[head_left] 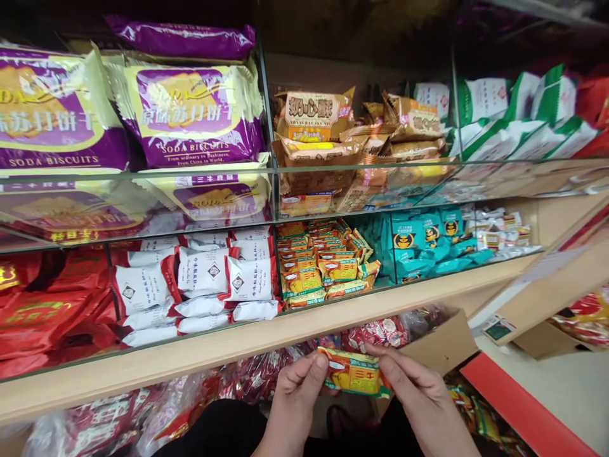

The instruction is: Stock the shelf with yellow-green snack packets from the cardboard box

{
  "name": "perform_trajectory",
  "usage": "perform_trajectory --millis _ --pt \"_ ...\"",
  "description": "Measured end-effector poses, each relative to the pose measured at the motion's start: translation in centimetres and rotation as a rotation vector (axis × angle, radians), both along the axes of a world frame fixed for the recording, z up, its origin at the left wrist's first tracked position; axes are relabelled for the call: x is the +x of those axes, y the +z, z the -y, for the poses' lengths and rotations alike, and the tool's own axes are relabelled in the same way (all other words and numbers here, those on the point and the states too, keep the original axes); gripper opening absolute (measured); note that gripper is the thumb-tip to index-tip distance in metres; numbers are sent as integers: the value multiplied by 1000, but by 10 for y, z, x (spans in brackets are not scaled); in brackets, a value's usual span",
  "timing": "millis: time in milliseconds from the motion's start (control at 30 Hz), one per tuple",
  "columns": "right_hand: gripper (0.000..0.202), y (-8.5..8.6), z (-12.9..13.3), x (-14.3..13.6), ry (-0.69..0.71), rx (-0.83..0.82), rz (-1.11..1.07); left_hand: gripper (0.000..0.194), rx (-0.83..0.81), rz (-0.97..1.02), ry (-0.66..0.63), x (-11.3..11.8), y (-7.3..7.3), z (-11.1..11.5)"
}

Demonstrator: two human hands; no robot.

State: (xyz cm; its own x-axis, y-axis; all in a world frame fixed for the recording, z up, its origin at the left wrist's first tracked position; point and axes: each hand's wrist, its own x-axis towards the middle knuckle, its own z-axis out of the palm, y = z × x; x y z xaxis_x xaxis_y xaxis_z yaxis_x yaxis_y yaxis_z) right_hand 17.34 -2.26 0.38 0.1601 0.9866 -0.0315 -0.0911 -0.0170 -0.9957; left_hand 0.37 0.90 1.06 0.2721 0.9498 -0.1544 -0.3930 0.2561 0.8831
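A small yellow and green snack packet (pixel 354 373) is held level between my two hands, below the lower shelf. My left hand (pixel 299 387) pinches its left end with the thumb on top. On the other end, my right hand (pixel 415 383) grips with thumb and fingers. Packets of the same look (pixel 328 266) stand stacked in the lower shelf compartment just above my hands. To their left lie white and red packets (pixel 209 273), and to their right are teal packets (pixel 423 241).
Purple soda biscuit packs (pixel 190 114), brown packets (pixel 318 117) and green-white packets (pixel 485 98) fill the upper shelf behind a glass front (pixel 361 184). A wooden ledge (pixel 228 343) runs along the shelf. Underneath are a cardboard box (pixel 440 343), bagged goods (pixel 109 412) and a red box flap (pixel 528 403).
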Motion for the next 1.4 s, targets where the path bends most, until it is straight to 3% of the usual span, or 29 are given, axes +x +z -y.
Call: perform_trajectory --millis 167,233,300,367,433,533,633,733,833,967,1067,1167,1400 --pt "33 -6 -1 -4 -77 -2 -8 24 20 1 27 2 -1 3" --pt "32 -3 0 -2 -128 69 182 28 9 -45 42 3 -1 3" --pt "31 5 1 -1 -160 257 523 28 33 -105 69 4 0 2" --pt "37 15 3 -3 -91 498 887 25 94 -165 92 3 2 0" --pt "40 25 5 -8 40 641 1159 23 144 -192 92 3 4 -1" --pt "39 36 5 -17 129 641 1334 23 156 -152 80 1 7 -1" --pt "39 50 -4 -17 157 597 1317 28 90 -81 81 0 8 1" --pt "40 73 -32 -9 32 624 1298 31 41 -52 112 1 7 1" --pt "38 99 -81 -5 -140 713 1329 29 41 -35 135 2 4 3" --pt "41 122 -156 -10 -164 601 1440 29 35 -11 101 3 1 4" --pt "54 124 -203 -13 -153 511 1463 29 25 -15 92 3 3 4" --pt "59 118 -233 -14 -125 503 1463 29 21 -12 98 5 4 4" --pt "59 103 -251 -10 -50 534 1437 32 6 5 180 12 1 5"
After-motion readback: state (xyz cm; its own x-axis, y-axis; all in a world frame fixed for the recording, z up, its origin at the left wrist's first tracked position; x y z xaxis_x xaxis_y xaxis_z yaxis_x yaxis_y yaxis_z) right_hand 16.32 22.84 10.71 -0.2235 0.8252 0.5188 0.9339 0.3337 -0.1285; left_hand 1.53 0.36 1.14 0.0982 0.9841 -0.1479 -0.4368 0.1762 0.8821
